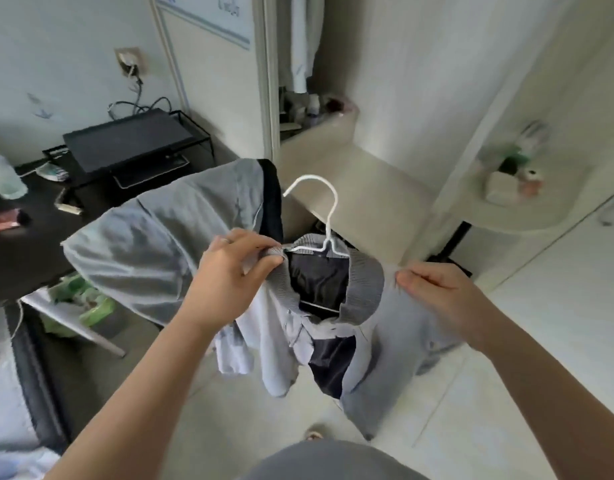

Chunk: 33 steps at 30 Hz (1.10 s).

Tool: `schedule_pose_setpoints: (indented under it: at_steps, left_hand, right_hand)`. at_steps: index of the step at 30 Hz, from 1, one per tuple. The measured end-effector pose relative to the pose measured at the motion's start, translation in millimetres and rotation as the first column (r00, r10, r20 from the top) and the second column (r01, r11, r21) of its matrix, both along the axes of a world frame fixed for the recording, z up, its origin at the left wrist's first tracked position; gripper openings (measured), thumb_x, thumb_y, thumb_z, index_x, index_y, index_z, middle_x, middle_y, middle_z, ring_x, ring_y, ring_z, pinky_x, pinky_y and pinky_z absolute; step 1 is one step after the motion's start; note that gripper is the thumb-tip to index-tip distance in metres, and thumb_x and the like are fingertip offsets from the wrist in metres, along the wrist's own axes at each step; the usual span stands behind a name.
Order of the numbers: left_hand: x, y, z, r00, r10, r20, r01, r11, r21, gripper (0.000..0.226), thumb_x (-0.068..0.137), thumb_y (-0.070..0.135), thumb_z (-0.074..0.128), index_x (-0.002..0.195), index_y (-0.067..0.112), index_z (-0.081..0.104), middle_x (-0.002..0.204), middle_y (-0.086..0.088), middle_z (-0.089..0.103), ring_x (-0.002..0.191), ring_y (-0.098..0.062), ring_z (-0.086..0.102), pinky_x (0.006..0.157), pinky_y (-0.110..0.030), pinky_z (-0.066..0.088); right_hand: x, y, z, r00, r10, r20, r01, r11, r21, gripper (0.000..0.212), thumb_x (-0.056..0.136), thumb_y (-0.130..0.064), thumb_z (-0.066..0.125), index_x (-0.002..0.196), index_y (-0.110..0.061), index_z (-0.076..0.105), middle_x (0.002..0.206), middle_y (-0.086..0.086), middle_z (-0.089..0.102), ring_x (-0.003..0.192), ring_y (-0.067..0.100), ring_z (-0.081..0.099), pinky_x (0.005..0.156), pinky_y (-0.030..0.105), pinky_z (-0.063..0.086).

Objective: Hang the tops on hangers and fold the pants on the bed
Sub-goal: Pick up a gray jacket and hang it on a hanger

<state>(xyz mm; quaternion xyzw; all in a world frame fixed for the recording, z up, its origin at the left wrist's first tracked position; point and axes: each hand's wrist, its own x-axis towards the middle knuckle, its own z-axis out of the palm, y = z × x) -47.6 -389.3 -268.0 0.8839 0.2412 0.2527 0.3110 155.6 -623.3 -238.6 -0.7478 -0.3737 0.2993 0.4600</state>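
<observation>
Grey top [167, 244] on white hanger [321, 216], both hands pinching its collar

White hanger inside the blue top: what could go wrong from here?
The white hanger has its hook free: the left hand pinches the ribbed collar, the right hand the shoulder fabric, so it may tip or drop through the neck. The blue top spreads left toward the black desk and might snag.
</observation>
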Motion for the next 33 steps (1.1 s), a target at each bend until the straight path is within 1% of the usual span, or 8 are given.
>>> schedule_pose_setpoints:
  at_steps: [5, 9, 13, 17, 20, 23, 27, 33]
  left_hand:
    - [83.1, -17.2, 2.4, 0.995, -0.101, -0.005, 0.1, 0.994, -0.046, 0.045, 0.091, 0.041, 0.067, 0.133, 0.027, 0.059, 0.132, 0.016, 0.05, 0.119, -0.012, 0.05, 0.109, -0.042, 0.039]
    - [119.9, -23.5, 0.0, 0.97, -0.226, -0.092, 0.208, 0.963, -0.173, 0.042, 0.091, 0.04, 0.067, 0.131, 0.036, 0.055, 0.132, 0.022, 0.049, 0.12, -0.002, 0.047, 0.098, -0.012, 0.034]
    - [139.9, -15.0, -2.5, 0.932, -0.346, -0.111, 0.301, 0.906, -0.299, 0.029, 0.088, 0.049, 0.064, 0.116, 0.051, 0.057, 0.121, 0.028, 0.052, 0.108, 0.001, 0.054, 0.097, -0.024, 0.046]
    - [154.0, 14.2, 4.0, 0.9, -0.429, -0.071, 0.378, 0.853, -0.361, 0.026, 0.088, 0.048, 0.067, 0.114, 0.047, 0.061, 0.112, 0.029, 0.06, 0.111, 0.006, 0.055, 0.098, -0.027, 0.047]
    - [163.3, 47.7, 11.9, 0.88, -0.474, -0.032, 0.431, 0.826, -0.364, 0.033, 0.083, 0.054, 0.069, 0.114, 0.046, 0.063, 0.113, 0.032, 0.06, 0.113, 0.007, 0.054, 0.099, -0.023, 0.046]
    - [173.5, 83.1, 23.1, 0.836, -0.547, -0.03, 0.507, 0.793, -0.336, 0.052, 0.076, 0.067, 0.063, 0.122, 0.044, 0.06, 0.118, 0.031, 0.059, 0.115, 0.007, 0.053, 0.099, -0.025, 0.047]
    - [190.5, 133.4, 40.7, 0.855, -0.518, -0.008, 0.499, 0.828, -0.257, 0.056, 0.075, 0.072, 0.058, 0.123, 0.044, 0.054, 0.115, 0.028, 0.061, 0.108, 0.007, 0.057, 0.093, -0.027, 0.051]
    - [220.0, 200.3, 81.3, 0.883, -0.469, 0.03, 0.47, 0.881, -0.061, 0.021, 0.094, 0.042, 0.058, 0.115, 0.037, 0.056, 0.1, 0.015, 0.065, 0.089, -0.003, 0.062, 0.08, -0.036, 0.054]
  right_hand:
    - [41.3, -29.1, 6.0, 0.968, -0.222, -0.114, 0.226, 0.974, 0.022, 0.039, 0.1, -0.018, 0.054, 0.062, -0.012, 0.061, 0.062, 0.003, 0.055, 0.06, 0.011, 0.052, 0.061, 0.024, 0.042]
    - [53.6, -18.0, 10.1, 0.869, -0.362, -0.338, 0.418, 0.902, 0.109, 0.032, 0.101, -0.021, 0.053, 0.078, -0.008, 0.072, 0.08, 0.023, 0.068, 0.072, 0.024, 0.063, 0.068, 0.033, 0.05]
    - [61.5, 23.0, 12.9, 0.813, -0.41, -0.414, 0.514, 0.839, 0.178, 0.034, 0.096, -0.031, 0.057, 0.098, 0.001, 0.067, 0.098, 0.035, 0.064, 0.084, 0.032, 0.062, 0.08, 0.045, 0.049]
    - [70.9, 80.8, 18.5, 0.748, -0.358, -0.559, 0.545, 0.812, 0.209, 0.026, 0.086, -0.032, 0.061, 0.094, -0.01, 0.072, 0.09, 0.015, 0.071, 0.085, 0.029, 0.062, 0.079, 0.042, 0.052]
    - [80.2, 133.6, 25.0, 0.71, -0.276, -0.647, 0.546, 0.797, 0.259, 0.027, 0.082, -0.025, 0.064, 0.106, -0.013, 0.071, 0.097, 0.013, 0.063, 0.091, 0.028, 0.057, 0.08, 0.04, 0.052]
    - [91.0, 187.6, 35.1, 0.717, -0.278, -0.639, 0.564, 0.77, 0.297, 0.033, 0.081, -0.02, 0.065, 0.112, -0.009, 0.06, 0.095, 0.01, 0.051, 0.086, 0.026, 0.051, 0.079, 0.039, 0.046]
    - [107.8, 250.6, 50.0, 0.792, -0.347, -0.502, 0.552, 0.759, 0.345, 0.01, 0.095, -0.014, 0.061, 0.104, -0.011, 0.057, 0.093, 0.01, 0.047, 0.077, 0.022, 0.048, 0.067, 0.031, 0.045]
    - [134.1, 324.0, 87.7, 0.837, -0.44, -0.326, 0.546, 0.704, 0.454, 0.021, 0.084, -0.024, 0.067, 0.093, -0.006, 0.06, 0.081, 0.012, 0.051, 0.078, 0.025, 0.051, 0.072, 0.041, 0.045]
